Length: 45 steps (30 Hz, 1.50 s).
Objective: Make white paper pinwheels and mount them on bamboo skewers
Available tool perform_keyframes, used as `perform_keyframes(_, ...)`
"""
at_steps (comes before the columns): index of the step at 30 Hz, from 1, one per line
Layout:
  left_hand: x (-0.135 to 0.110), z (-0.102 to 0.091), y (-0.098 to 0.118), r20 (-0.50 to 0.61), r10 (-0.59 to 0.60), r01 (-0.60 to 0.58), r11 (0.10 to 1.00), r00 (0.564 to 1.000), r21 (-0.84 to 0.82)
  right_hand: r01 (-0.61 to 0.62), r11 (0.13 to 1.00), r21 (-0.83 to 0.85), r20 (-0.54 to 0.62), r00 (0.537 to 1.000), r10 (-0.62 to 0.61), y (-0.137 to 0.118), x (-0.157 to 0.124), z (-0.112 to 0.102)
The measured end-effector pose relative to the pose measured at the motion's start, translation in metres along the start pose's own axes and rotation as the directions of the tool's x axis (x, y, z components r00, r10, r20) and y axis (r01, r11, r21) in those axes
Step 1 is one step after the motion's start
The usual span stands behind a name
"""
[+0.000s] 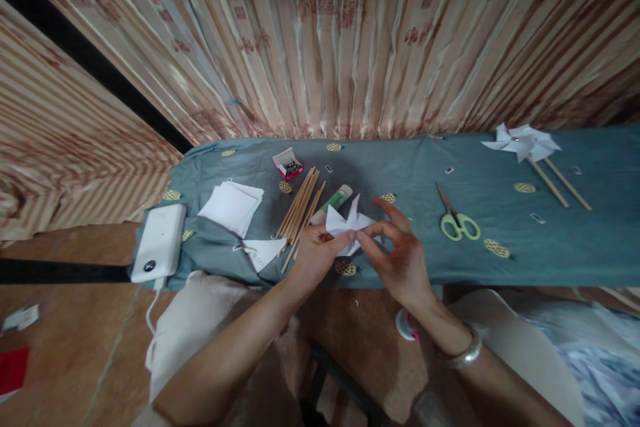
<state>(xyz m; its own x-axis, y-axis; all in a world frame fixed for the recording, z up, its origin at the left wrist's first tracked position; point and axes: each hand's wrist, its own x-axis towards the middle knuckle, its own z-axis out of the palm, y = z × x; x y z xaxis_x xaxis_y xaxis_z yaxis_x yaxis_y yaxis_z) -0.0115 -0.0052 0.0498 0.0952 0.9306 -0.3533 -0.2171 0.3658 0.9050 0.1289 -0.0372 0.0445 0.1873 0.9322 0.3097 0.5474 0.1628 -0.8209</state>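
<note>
Left hand (316,252) and right hand (403,257), partly curled, pinch 1 paper pinwheel (352,219) between them; scissors (454,215) lie further right.

I observe patterned curtains (350,53) (top), a white power bank (160,237) (centre left), a red item (13,370) (lower left).

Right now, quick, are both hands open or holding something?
Left hand: closed, holding the white paper pinwheel.
Right hand: thumb and fingertip pinching the same pinwheel near its middle, other fingers loosely bent.
</note>
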Motion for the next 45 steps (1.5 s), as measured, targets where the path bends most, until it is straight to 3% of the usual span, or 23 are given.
perform_keyframes(3, 0.000, 0.001, 0.000, -0.003, 0.048, -0.048, 0.998, 0.999, 0.030, 0.005, 1.000, 0.006, 0.001, 1.000, -0.005, 0.001, 0.000, 0.000)
perform_keyframes(20, 0.005, 0.000, 0.000, -0.028, 0.080, -0.078, 0.995, 0.996, 0.065, 0.030, 0.999, -0.028, -0.002, 1.000, -0.030, -0.001, -0.002, 0.001)
perform_keyframes(29, 0.008, -0.006, 0.006, -0.046, -0.012, 0.011, 1.000, 0.999, -0.014, 0.213, 0.974, -0.074, -0.020, 0.976, -0.215, -0.007, -0.013, -0.012)
perform_keyframes(31, 0.008, -0.007, 0.007, -0.018, -0.030, 0.030, 0.998, 0.999, -0.046, 0.148, 0.989, -0.024, -0.043, 0.988, -0.149, -0.008, -0.012, -0.019)
perform_keyframes(34, 0.007, -0.009, 0.008, 0.040, -0.058, 0.061, 0.994, 0.998, -0.086, -0.135, 0.974, 0.180, -0.001, 0.991, 0.137, -0.004, -0.007, -0.025)
perform_keyframes(37, 0.005, -0.011, 0.007, 0.082, -0.066, 0.073, 0.993, 0.994, -0.093, -0.474, 0.772, 0.424, 0.280, 0.879, 0.386, 0.002, -0.002, -0.022)
perform_keyframes(39, 0.004, -0.012, 0.005, 0.113, -0.058, 0.066, 0.995, 0.992, -0.072, -0.626, 0.598, 0.500, 0.456, 0.777, 0.434, 0.002, 0.000, -0.018)
perform_keyframes(41, 0.003, -0.013, 0.003, 0.152, -0.048, 0.055, 0.997, 0.987, -0.045, -0.693, 0.490, 0.528, 0.537, 0.720, 0.439, 0.000, 0.001, -0.013)
perform_keyframes(45, 0.000, -0.015, 0.000, 0.179, -0.036, 0.037, 0.999, 0.983, 0.002, -0.714, 0.418, 0.563, 0.575, 0.701, 0.422, -0.005, 0.005, -0.003)
